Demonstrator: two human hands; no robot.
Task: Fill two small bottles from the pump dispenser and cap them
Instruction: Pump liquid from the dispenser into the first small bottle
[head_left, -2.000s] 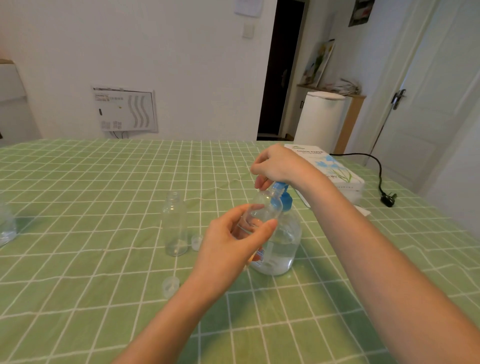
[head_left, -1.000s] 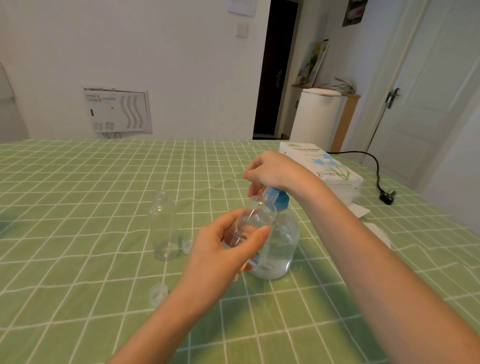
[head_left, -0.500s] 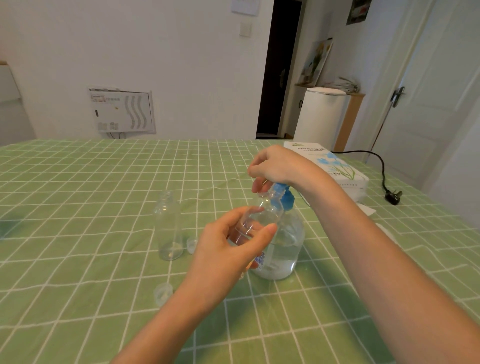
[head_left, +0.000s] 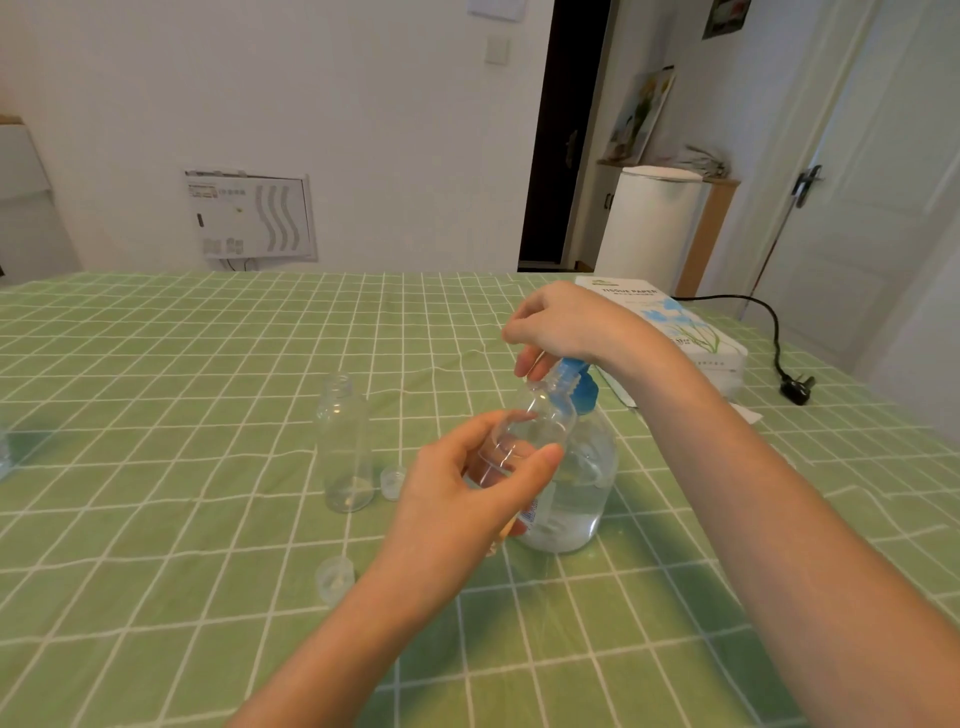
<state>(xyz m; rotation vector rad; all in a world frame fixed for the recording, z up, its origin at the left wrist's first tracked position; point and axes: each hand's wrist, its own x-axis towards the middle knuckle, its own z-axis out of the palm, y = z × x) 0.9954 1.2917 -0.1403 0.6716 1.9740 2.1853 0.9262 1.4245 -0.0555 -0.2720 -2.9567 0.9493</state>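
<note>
My left hand (head_left: 470, 493) grips a small clear bottle (head_left: 535, 426), tilted, its open neck up against the blue pump head (head_left: 577, 384) of the clear dispenser (head_left: 576, 488). My right hand (head_left: 563, 327) rests on top of that pump head, fingers curled down over the nozzle. The dispenser stands on the green checked tablecloth (head_left: 208, 545) and holds clear liquid in its lower part. A second small clear bottle (head_left: 345, 447) stands upright and uncapped to the left. Two clear caps lie loose: one (head_left: 392, 480) beside that bottle, another (head_left: 335, 579) nearer me.
A white tissue pack (head_left: 675, 325) lies at the back right of the table, a black cable and plug (head_left: 795, 387) past it. Part of another clear container (head_left: 4, 452) shows at the left edge. A white bin (head_left: 654, 223) stands behind the table.
The hands keep the same hold on bottle and pump throughout. The view shifts slightly; the right hand bobs a little on the pump head.
</note>
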